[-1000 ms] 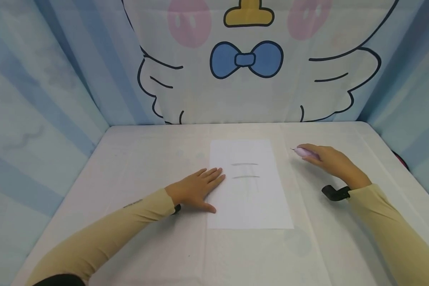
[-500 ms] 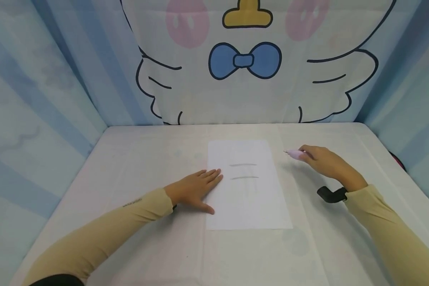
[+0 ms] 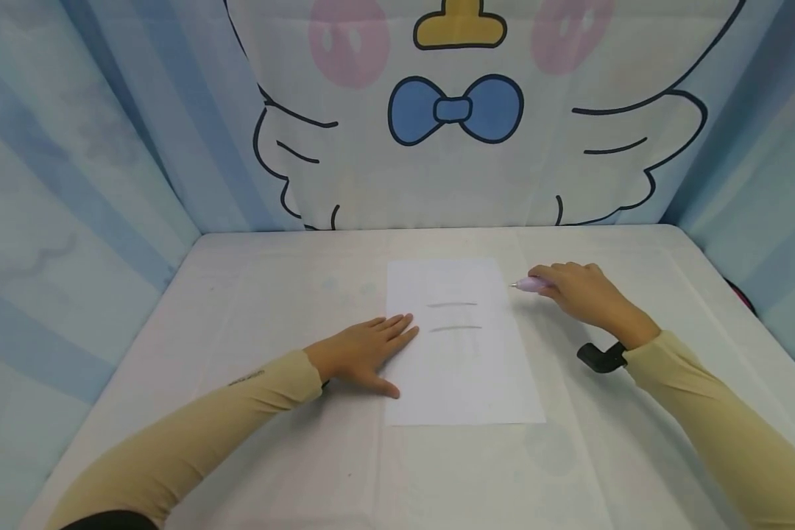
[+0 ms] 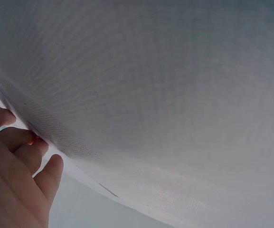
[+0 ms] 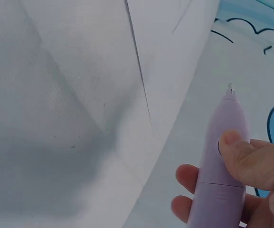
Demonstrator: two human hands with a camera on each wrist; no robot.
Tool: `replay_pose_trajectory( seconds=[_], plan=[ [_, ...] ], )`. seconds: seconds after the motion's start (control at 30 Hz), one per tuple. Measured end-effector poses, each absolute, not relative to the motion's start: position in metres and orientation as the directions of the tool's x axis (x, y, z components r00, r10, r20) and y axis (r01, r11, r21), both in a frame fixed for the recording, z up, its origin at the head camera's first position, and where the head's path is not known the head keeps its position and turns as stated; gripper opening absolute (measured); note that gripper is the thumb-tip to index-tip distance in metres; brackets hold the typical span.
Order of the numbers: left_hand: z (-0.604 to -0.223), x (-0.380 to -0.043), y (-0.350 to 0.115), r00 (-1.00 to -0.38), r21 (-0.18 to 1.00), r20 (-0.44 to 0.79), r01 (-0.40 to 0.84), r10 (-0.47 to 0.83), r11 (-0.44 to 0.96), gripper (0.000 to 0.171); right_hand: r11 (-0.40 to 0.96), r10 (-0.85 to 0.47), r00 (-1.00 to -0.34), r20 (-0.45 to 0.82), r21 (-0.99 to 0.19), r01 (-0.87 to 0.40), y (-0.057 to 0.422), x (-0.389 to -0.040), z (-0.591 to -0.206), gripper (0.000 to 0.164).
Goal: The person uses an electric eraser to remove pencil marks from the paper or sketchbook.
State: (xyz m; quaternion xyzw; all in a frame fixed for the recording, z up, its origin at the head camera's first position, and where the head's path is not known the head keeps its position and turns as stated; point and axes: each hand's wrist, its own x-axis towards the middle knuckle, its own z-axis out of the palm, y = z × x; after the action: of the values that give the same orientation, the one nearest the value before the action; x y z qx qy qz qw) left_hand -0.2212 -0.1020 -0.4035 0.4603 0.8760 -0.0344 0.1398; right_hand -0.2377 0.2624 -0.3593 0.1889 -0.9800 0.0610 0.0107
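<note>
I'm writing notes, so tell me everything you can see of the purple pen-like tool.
The pale purple pen-like tool is thick and rounded, tapering to a narrow tip. It looks like smooth plastic, with a thin seam across it and a dark curved mark partly hidden by the thumb. The person's right-hand grip holds it. In the head view, its tip points toward the paper, just outside the right edge; it seems raised off the table.

Left hand (image 3: 364, 355) lies over paper's (image 3: 473, 390) left edge: entry blocked there. Right hand (image 3: 576, 294) with pen (image 3: 532, 284) obstructs approach at upper right edge. Open lane: table (image 3: 464, 478) between the 2 sleeves (image 3: 205, 427), up to paper's near edge. Curtains (image 3: 457, 184) close off 3 sides.
</note>
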Motion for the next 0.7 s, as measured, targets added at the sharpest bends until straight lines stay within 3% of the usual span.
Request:
replay_pose_trajectory(
  seconds=[0.17, 0.7],
  plan=[
    [-0.402, -0.222, -0.101, -0.533, 0.082, -0.279, 0.815, 0.799, 0.573, 0.103, 0.889, -0.455, -0.878, 0.149, 0.016, -0.458, 0.256, -0.245, -0.367, 0.027],
    [-0.403, -0.222, -0.101, -0.519, 0.087, -0.255, 0.828, 0.816, 0.554, 0.102, 0.818, -0.574, -0.802, 0.166, 0.159, -0.553, 0.248, -0.261, -0.383, 0.029]
  ],
)
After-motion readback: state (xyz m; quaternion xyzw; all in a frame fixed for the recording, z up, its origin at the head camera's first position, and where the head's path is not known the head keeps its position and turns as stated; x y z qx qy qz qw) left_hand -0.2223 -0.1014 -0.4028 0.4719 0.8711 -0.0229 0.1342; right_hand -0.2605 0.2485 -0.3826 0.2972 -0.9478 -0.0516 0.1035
